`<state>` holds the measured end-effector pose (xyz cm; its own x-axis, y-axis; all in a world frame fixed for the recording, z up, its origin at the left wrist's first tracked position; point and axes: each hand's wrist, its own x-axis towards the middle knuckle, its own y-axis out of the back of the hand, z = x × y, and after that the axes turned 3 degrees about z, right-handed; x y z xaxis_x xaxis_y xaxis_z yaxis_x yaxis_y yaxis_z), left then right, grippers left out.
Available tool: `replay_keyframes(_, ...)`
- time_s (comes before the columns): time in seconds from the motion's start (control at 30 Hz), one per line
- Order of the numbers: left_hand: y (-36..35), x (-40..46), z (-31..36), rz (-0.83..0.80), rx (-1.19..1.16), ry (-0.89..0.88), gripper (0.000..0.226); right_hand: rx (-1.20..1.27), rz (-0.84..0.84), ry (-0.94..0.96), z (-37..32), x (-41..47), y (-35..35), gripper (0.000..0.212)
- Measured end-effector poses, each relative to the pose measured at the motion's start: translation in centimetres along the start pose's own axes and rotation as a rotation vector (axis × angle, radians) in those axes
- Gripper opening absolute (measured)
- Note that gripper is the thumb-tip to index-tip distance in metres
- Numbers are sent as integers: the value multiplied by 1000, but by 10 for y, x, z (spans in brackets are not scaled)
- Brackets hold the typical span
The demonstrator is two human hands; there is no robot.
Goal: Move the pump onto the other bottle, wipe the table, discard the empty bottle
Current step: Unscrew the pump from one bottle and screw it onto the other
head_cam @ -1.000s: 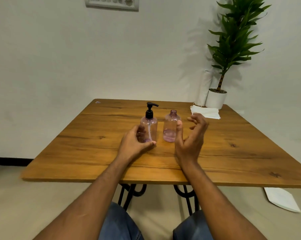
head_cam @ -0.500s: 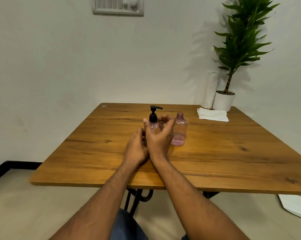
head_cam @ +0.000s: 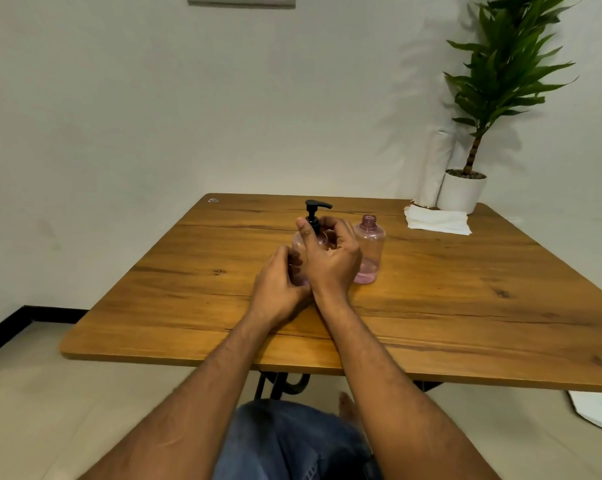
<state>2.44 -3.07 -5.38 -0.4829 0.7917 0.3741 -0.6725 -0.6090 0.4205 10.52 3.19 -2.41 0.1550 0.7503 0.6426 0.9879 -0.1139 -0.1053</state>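
At the centre of the frame we hold the pump bottle (head_cam: pixel 309 241) upright on the wooden table (head_cam: pixel 465 306): our left hand (head_cam: pixel 278 289) curls around its lower body, and our right hand (head_cam: pixel 330 258) pinches the collar of the black pump (head_cam: pixel 315 211). Just right of it stands the open bottle (head_cam: pixel 370 251), pink liquid at its bottom. White napkins (head_cam: pixel 437 220) lie toward the upper right.
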Motion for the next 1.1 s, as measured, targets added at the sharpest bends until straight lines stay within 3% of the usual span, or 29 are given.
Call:
replay_keyframes(0.33, 3, -5, 1, 44, 32, -12, 46, -31, -56, 69, -1, 0, -2, 33)
replay_keyframes(0.53, 7, -4, 2, -57, -87, 34, 54, 26, -161, 44, 11, 9, 4, 27)
replay_keyframes(0.63, 8, -6, 1, -61, -118, 53, 56, 55, -219, -20, 10, 4, 1, 34)
replay_keyframes(0.77, 7, -6, 0, -35, -149, 69, 59, 56, -172, -39, 5, -2, 1, 62)
replay_keyframes(0.83, 7, -6, -1, -31, -147, 73, 59, 44, -158, -19, 6, -3, 2, 57)
replay_keyframes(1.0, 6, -4, -1, -25, -145, 86, 60, 102, -151, -40, 10, -2, 3, 24)
replay_keyframes(1.1, 6, -3, 0, -27, -145, 77, 65, 115, -174, -56, 9, -3, 4, 36)
